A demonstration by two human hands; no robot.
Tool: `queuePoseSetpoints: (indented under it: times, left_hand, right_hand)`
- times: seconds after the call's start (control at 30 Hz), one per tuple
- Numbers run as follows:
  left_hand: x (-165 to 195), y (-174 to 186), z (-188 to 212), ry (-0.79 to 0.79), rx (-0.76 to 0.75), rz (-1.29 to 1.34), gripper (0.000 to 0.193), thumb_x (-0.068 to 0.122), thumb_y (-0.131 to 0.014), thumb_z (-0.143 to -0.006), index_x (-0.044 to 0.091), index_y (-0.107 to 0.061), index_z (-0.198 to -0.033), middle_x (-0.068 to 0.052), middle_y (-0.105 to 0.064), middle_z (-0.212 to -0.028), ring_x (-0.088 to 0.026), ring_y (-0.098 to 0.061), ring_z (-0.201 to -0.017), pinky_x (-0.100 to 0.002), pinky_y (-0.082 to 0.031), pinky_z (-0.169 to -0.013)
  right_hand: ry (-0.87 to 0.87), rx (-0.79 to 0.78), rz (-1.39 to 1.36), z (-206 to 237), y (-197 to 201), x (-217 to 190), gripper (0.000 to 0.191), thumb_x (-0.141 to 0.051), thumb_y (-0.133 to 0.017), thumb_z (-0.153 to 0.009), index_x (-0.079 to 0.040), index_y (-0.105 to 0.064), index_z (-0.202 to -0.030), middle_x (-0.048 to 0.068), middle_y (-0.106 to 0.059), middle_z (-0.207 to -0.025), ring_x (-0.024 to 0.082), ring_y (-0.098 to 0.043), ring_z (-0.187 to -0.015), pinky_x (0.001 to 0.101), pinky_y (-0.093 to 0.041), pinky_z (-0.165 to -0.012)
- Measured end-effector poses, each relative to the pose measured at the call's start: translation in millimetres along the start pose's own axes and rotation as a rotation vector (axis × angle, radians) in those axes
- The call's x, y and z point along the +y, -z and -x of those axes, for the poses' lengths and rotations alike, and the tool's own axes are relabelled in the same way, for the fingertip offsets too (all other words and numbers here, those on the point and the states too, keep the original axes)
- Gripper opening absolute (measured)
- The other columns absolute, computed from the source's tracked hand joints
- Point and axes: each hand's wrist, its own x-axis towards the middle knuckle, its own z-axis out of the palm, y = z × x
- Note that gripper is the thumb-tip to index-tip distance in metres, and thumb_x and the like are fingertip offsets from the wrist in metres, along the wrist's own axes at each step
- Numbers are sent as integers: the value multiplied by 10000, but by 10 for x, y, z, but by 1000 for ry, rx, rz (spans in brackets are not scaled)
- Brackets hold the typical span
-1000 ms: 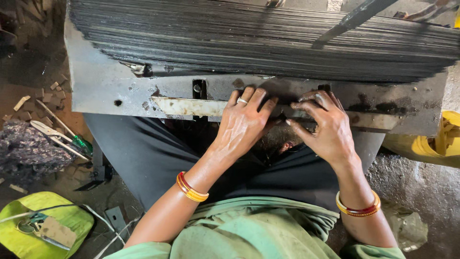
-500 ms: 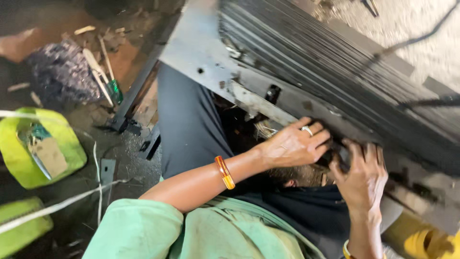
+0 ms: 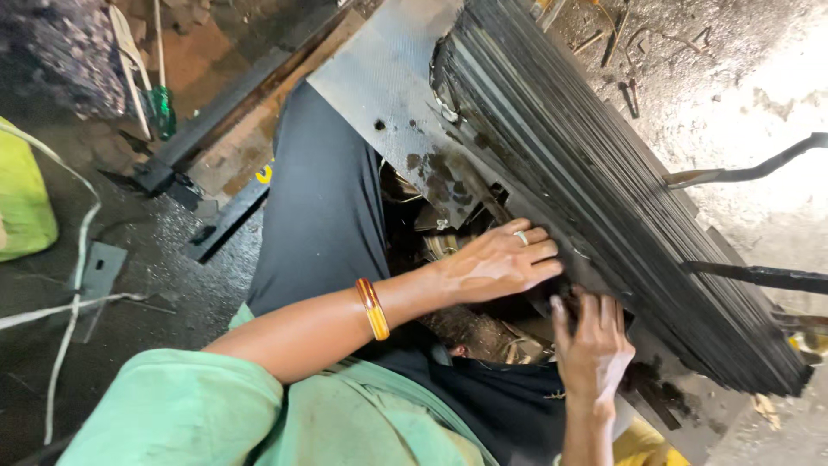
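Grey metal plate (image 3: 379,82) runs along the near edge of the dark sheet stack (image 3: 604,181), left hand (image 3: 496,263) flat and open on its lower edge, right hand (image 3: 591,345) spread just below, neither gripping.

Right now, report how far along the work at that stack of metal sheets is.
Done: a thick stack of dark metal sheets already stands on edge on the grey steel plate. In hand: the left hand presses flat at the foot of the stack, and the right hand reaches its fingertips under the same edge. Left: loose metal pieces lie on the lap below.
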Motion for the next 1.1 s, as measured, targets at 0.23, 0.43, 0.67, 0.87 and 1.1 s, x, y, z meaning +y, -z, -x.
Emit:
queuePoseSetpoints:
  times: [0.23, 0.43, 0.67, 0.87, 1.1]
  left_hand:
    - [-128, 539, 129, 300, 399, -80, 407, 120, -656, -937, 76, -600, -1338, -154, -633, -1258, -333, -619, -1210, -451, -495, -1011]
    - [-443, 897, 358, 715, 438, -270, 500, 108, -680, -860, 108, -585, -1351, -293, -529, -1295, -448, -585, -1130, -519, -497, -957]
    - [-574, 744, 398, 668, 381, -135, 568, -37, -658, -831, 112, -581, -1374, -339, -493, -1391, -464, -569, -1238, -481, -542, -985]
    - [-678, 771, 339, 600, 365, -72, 590, -6, -688, -795, 98, -542, -1357, -325, -486, -1422, -465, -552, -1298, -471, -557, -986]
    - [-674, 727, 359, 628, 553, 91, 637, -56, -611, -809, 23, -459, -1423, -307, -524, -1393, -472, -602, -1215, -457, -562, -997]
  right_hand:
    - [7, 41, -22, 10, -46, -13, 149, -160, -750, -976, -53, -711, -1073, 119, -678, -994, 326, -678, -892, 406, -547, -745]
    - [-17, 88, 20, 254, -77, 108, 153, -165, -764, -970, -45, -720, -1054, 136, -698, -978, 338, -687, -850, 405, -538, -721]
    - [-23, 92, 10, 444, -225, 157, 185, -179, -768, -961, -26, -722, -1052, 138, -706, -994, 328, -693, -854, 401, -552, -750]
    - [-24, 89, 11, 346, -230, 74, 164, -178, -772, -966, -31, -718, -1015, 129, -707, -975, 326, -697, -865, 406, -554, -760]
    - [-7, 120, -7, 186, -193, -86, 168, -159, -763, -955, -18, -715, -1031, 143, -712, -994, 342, -693, -915, 425, -555, -791]
